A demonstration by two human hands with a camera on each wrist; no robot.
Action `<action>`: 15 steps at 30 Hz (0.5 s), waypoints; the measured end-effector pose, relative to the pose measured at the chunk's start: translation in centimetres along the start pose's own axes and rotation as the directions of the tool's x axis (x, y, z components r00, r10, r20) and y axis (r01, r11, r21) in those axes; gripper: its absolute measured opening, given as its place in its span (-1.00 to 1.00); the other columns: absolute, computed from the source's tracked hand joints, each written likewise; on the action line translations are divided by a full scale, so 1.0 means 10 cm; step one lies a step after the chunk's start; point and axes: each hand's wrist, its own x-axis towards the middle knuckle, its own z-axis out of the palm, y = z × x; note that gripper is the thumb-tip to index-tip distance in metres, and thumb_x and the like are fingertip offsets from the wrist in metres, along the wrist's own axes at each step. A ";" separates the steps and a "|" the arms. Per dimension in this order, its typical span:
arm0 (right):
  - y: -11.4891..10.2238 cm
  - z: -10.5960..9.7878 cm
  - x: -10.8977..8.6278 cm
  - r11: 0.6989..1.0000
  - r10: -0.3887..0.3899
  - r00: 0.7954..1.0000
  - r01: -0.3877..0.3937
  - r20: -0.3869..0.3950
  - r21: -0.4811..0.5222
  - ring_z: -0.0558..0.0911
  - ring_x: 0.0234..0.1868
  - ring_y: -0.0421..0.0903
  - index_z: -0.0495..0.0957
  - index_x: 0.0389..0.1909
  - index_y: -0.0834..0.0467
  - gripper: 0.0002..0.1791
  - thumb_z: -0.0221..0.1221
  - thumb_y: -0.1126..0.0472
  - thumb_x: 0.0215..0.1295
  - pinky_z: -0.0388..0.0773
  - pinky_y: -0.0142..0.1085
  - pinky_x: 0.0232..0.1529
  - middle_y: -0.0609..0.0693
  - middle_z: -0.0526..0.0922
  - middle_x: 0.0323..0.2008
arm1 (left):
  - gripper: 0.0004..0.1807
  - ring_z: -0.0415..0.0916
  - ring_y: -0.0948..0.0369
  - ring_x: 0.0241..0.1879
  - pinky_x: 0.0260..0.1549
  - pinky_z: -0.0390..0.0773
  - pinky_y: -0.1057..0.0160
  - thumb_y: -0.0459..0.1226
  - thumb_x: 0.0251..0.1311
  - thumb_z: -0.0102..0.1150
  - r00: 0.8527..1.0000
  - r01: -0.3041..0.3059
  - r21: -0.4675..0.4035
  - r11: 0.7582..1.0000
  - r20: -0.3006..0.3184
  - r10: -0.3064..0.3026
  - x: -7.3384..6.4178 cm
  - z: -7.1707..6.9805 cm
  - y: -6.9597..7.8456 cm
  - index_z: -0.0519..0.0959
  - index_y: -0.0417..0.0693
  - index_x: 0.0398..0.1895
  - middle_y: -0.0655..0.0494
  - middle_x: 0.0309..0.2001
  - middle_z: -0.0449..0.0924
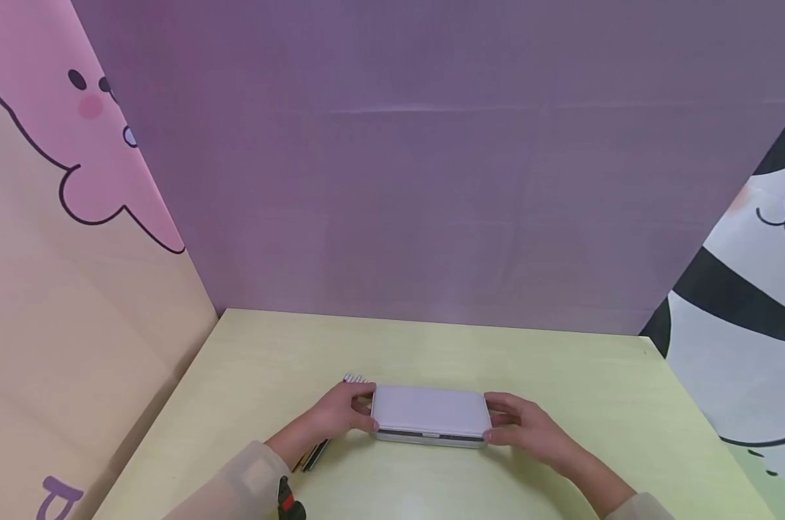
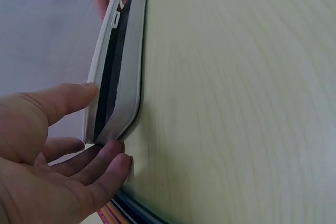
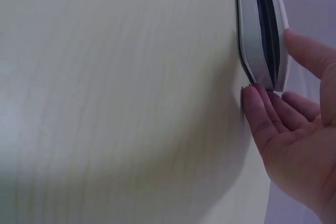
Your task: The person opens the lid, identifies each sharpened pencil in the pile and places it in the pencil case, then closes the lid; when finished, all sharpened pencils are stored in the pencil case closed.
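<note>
A white pencil case (image 1: 431, 410) lies flat on the table, its long side with a small clasp (image 2: 115, 20) facing me. Its lid is slightly raised, leaving a dark gap along the front. My left hand (image 1: 345, 406) grips the left end, thumb on the lid's edge and fingers at the end of the base. At the other end my right hand (image 1: 528, 431) holds it the same way, its thumb against the lid (image 3: 284, 35) and its fingertips by the base. Several pencils (image 1: 315, 456) lie beneath my left hand, partly hidden by it.
The pale wooden table (image 1: 496, 354) runs back to a purple wall panel (image 1: 431, 217). A panel with a pink cartoon (image 1: 106, 180) stands on the left, one with a panda (image 1: 756, 347) on the right. A black-and-red object (image 1: 289, 502) shows by my left sleeve.
</note>
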 end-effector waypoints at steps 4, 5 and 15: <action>0.02 0.01 0.03 0.997 -0.024 1.000 0.023 -0.008 -0.068 0.62 0.17 0.23 0.29 0.43 0.43 -0.14 0.45 0.22 0.19 0.58 -0.36 -0.02 0.41 0.47 0.32 | -0.10 0.57 0.08 -0.04 -0.21 0.62 0.20 -0.39 0.03 0.55 1.000 -0.005 0.111 0.994 -0.008 0.006 0.03 0.01 0.03 0.33 -0.38 0.45 -0.17 0.17 0.58; 0.02 0.01 0.04 0.996 -0.025 1.000 0.024 -0.008 -0.083 0.63 0.15 0.22 0.29 0.43 0.44 -0.13 0.46 0.22 0.17 0.59 -0.36 -0.04 0.40 0.49 0.30 | -0.10 0.56 0.08 -0.05 -0.23 0.60 0.21 -0.39 0.02 0.56 1.000 -0.001 0.128 0.992 -0.010 0.003 0.03 0.02 0.03 0.33 -0.38 0.46 -0.15 0.16 0.58; 0.04 0.01 0.06 0.958 -0.059 0.998 0.048 -0.031 -0.282 0.64 0.06 0.22 0.42 0.33 0.41 -0.12 0.56 0.16 0.02 0.69 -0.20 -0.10 0.24 0.66 0.09 | -0.10 0.51 0.08 -0.11 -0.29 0.54 0.23 -0.39 -0.05 0.59 0.999 -0.016 0.204 0.979 -0.043 0.025 0.06 0.08 -0.01 0.38 -0.37 0.42 -0.06 0.02 0.58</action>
